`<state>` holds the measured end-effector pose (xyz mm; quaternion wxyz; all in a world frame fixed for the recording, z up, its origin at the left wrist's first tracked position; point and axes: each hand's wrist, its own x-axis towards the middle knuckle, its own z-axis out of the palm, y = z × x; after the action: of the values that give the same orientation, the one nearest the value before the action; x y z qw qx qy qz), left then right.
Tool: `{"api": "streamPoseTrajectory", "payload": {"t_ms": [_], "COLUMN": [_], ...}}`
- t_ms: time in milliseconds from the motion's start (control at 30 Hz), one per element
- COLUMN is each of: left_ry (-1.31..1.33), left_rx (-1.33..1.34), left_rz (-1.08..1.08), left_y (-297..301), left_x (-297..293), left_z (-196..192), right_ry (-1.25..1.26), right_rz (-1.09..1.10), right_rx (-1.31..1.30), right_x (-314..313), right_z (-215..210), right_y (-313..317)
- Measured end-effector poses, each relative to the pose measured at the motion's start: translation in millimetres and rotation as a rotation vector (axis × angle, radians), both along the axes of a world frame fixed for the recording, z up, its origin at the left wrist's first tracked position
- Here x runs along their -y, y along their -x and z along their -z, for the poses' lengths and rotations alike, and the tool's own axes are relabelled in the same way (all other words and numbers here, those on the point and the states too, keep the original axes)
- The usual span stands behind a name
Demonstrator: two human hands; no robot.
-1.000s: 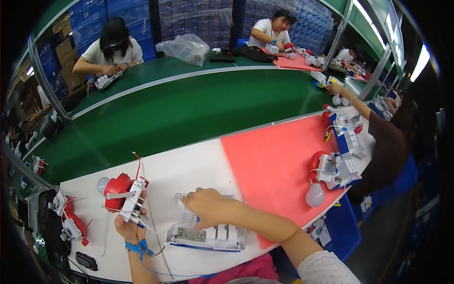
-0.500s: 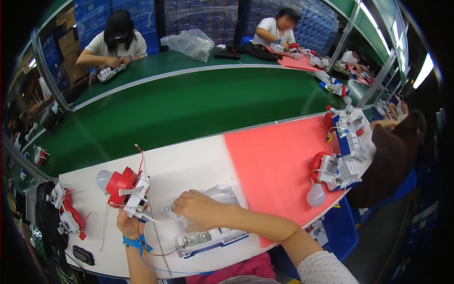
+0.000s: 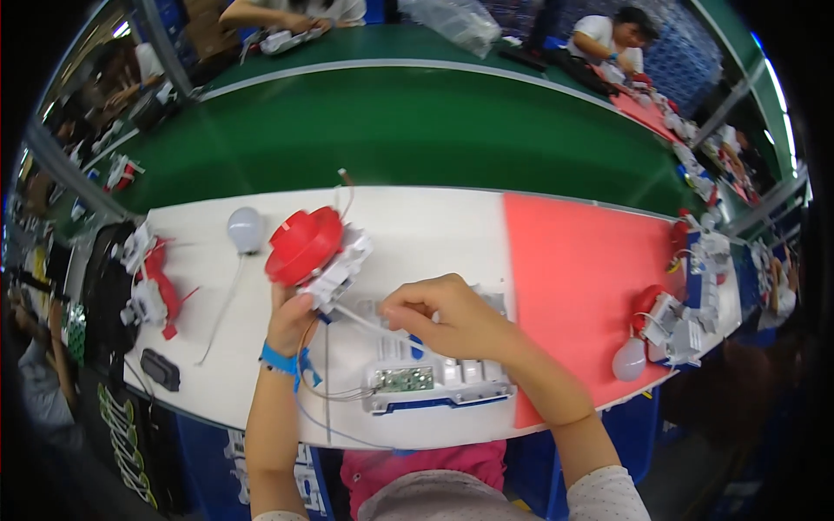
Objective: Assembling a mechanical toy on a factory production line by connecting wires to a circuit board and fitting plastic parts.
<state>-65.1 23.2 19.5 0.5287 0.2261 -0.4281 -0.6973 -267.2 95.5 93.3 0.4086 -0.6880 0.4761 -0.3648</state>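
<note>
My left hand [image 3: 291, 323], with a blue wrist strap, grips a red round housing with a white frame [image 3: 317, 252], held up above the table. A short wire sticks up from its top and a white cable [image 3: 369, 323] runs from its lower side toward my right hand. My right hand [image 3: 456, 317] has its fingers curled together over the casing; whether they pinch that cable is hidden. Below it lies an open white casing with blue trim [image 3: 452, 386], showing a green circuit board [image 3: 404, 379]. Thin wires run from the casing toward my left wrist.
A bulb [image 3: 246, 230] with a cable lies on the white table [image 3: 417, 226]. Red-and-white parts [image 3: 156, 282] and a small black box [image 3: 160, 370] sit at left. On the pink mat [image 3: 573, 286] at right stand several assemblies and another bulb [image 3: 630, 359]. Beyond runs a green belt [image 3: 417, 130]; co-workers sit there.
My view has shifted, so the table appears further up and right. My right hand has lifted off the casing's left part and its fingers have curled in. The left hand still holds the red-and-white housing.
</note>
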Motion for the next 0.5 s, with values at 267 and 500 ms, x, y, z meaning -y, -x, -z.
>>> {"api": "streamPoseTrajectory", "payload": {"t_ms": [267, 500], "left_ry": [-0.036, 0.033], "left_rx": [-0.118, -0.085], "left_rz": [0.080, 0.004], "left_y": [-4, -6], "left_x": [-3, 6], "left_z": [-1, -4], "right_ry": [-0.239, -0.246], "right_rz": [-0.161, -0.158], "right_rx": [-0.040, -0.167], "right_x": [-7, -7], "right_z": [-2, 3], "right_y": [-11, -17]}}
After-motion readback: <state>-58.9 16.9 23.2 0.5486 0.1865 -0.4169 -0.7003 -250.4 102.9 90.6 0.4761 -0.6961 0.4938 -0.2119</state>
